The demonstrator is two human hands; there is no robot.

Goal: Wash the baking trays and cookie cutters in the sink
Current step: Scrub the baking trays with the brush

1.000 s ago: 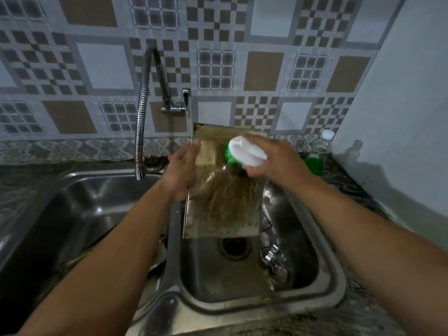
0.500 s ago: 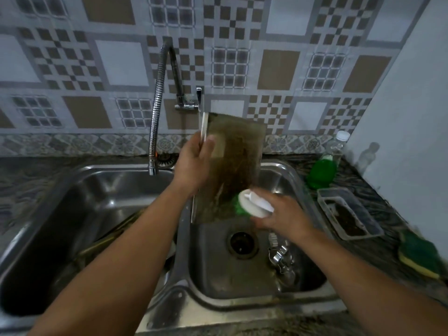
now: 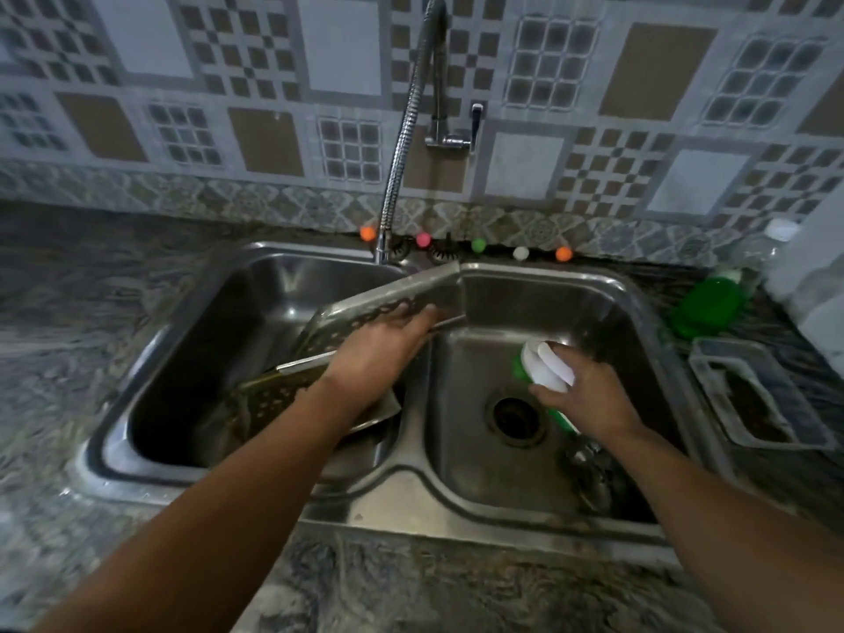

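Steel baking tray (image 3: 392, 296) gripped by left hand (image 3: 381, 344), right hand (image 3: 589, 395) seemingly clasping scrub brush (image 3: 545, 367)

Far wall (image 3: 338, 52) was tiled w/ a patchwork of white, tan and checkered squares, plus an ornate border strip along its base. Plain pale wall (image 3: 822, 276) stood at far right. Desk (image 3: 59, 312) was dark mottled stone, running left, right and along the near edge. Light was dim, a bit bluish.
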